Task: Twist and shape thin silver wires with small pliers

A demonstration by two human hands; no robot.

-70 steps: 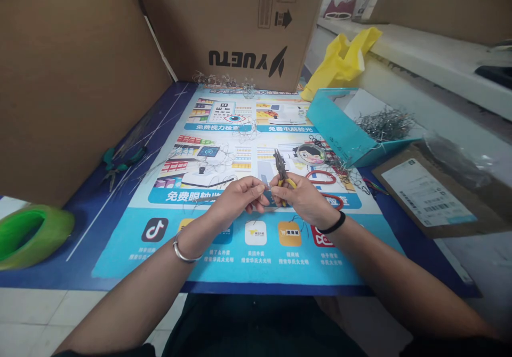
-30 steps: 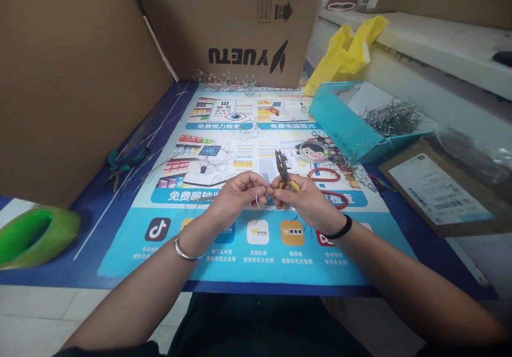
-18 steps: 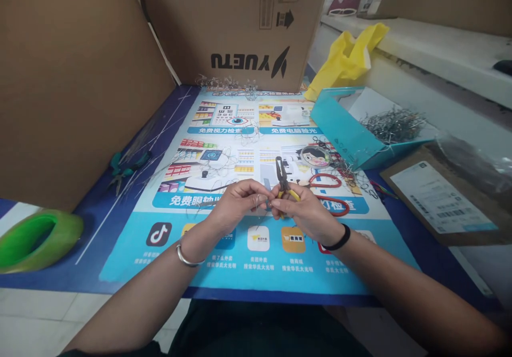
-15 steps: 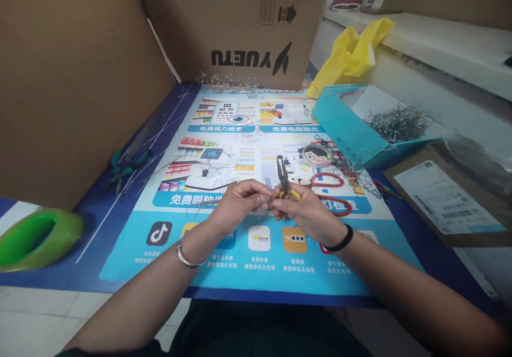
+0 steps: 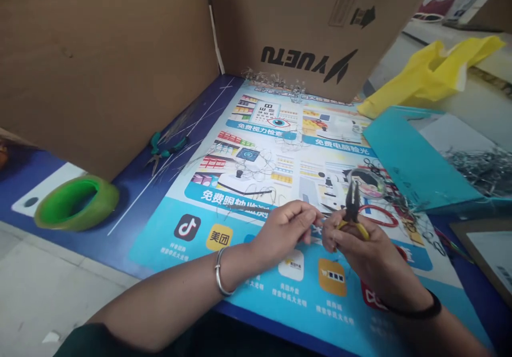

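I read this as close finger work, partway through a step: I have the left hand [image 5: 292, 223] and the right hand [image 5: 362, 242] brought near each other, fingertips almost meeting above the printed poster [image 5: 160, 223]. The right grip is wrapped round the yellow handles of the pliers [image 5: 352, 210], which look parked there while that hand's thumb and forefinger do the fine part. The left grip is drawn into a pinch, but from my end I cannot tell whether anything thin sits in it. As I judge it, the next move calls for a steady left pinch and a light right wrist, with the nose kept clear of the red-handled scissors [image 5: 396, 218] just beyond. The pliers stand upright over the poster, nose pointing up and away from me; it is slim, dark and tapered, and whether its jaws are parted I cannot make out. Silvery wire pieces [image 5: 296, 90] lie at the poster's far edge by the carton [image 5: 280, 21], a grey tangle [image 5: 480, 170] lies in the turquoise box [image 5: 412, 159] on the right, and teal-handled cutters [image 5: 164, 153] rest on the blue surface [image 5: 98, 245] to the left.
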